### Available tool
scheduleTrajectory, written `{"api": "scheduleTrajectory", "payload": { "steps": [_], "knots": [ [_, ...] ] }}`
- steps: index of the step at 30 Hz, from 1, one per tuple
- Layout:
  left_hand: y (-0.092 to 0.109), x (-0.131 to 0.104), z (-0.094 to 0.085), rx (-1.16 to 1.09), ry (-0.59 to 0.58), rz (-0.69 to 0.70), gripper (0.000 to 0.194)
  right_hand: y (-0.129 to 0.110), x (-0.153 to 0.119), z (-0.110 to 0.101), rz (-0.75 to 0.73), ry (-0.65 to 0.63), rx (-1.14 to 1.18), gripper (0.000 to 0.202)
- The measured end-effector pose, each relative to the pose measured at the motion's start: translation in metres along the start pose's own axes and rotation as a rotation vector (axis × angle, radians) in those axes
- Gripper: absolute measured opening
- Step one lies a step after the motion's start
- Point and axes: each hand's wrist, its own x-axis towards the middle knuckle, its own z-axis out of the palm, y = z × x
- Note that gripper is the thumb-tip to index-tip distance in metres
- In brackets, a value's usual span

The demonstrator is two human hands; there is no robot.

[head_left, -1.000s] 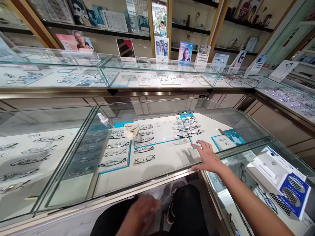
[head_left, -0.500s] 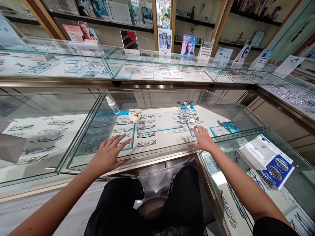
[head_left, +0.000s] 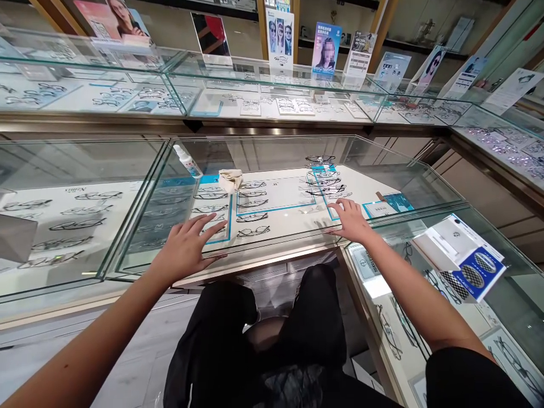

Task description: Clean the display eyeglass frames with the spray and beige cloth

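Note:
My left hand [head_left: 186, 247] rests palm down with fingers spread on the glass top of the display case [head_left: 272, 249], near its front edge. Toward the right end of the same top lies my right hand [head_left: 349, 220], its fingers apart and nothing held. Below the glass, rows of eyeglasses [head_left: 254, 231] show between the two hands. A white spray bottle [head_left: 187, 161] and a crumpled beige cloth [head_left: 230, 179] are beyond my left hand. A stack of eyeglasses [head_left: 326, 174] is beyond my right hand.
At the right, a white and blue box [head_left: 461, 255] sits on the adjoining glass case. A grey box [head_left: 17, 235] is at the left edge. Across the aisle, another glass counter carries a mirror [head_left: 211, 37] and several upright cards [head_left: 326, 48]. My black-trousered legs are below the counter edge.
The view has tilted down slightly, so the far counter and cards sit higher in the picture. Both hands remain spread on the glass, and my knees have shifted a little.

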Motion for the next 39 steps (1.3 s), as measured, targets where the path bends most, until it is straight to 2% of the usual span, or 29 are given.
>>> {"api": "scheduleTrajectory", "payload": {
  "steps": [18,27,39],
  "knots": [
    [-0.001,0.001,-0.005,0.027,0.013,0.023,0.077,-0.001,0.001,0.002,-0.021,0.036,0.003,0.079],
    [-0.005,-0.001,-0.002,0.036,0.020,0.014,0.078,-0.003,0.001,0.004,-0.012,0.049,0.003,0.079],
    [0.000,0.000,-0.012,-0.008,-0.025,0.011,0.082,-0.003,0.001,0.003,-0.013,0.052,0.017,0.084]
  ]
}}
